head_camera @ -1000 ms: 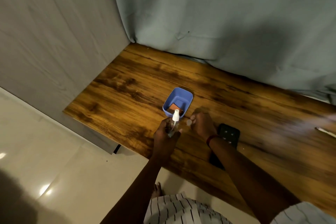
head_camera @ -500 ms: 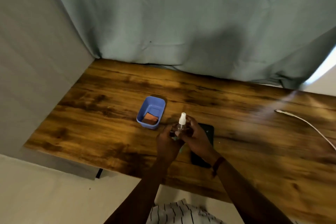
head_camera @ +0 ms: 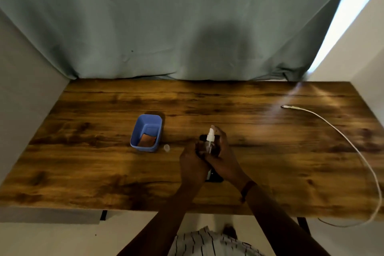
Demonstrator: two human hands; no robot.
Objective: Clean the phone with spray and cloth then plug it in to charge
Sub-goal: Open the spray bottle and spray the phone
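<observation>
A small clear spray bottle (head_camera: 209,141) with a white nozzle is upright above the table's middle, gripped by both hands. My left hand (head_camera: 192,164) wraps its left side and my right hand (head_camera: 223,156) wraps its right side, one finger up by the nozzle. The black phone (head_camera: 214,176) lies flat under the hands, mostly hidden. The bottle's small clear cap (head_camera: 166,147) rests on the wood beside a blue tub (head_camera: 153,119) holding an orange cloth (head_camera: 147,140). A white charging cable (head_camera: 332,124) lies at the right, plug end pointing left.
The wooden table (head_camera: 83,151) stands against a grey-green curtain (head_camera: 166,27), with a grey wall on the left and a white wall on the right. The cable runs off the table's front right corner.
The view has swung right and levelled. My right hand let go of the cap, which now lies beside the tub, and joined my left hand on the bottle over the phone.
</observation>
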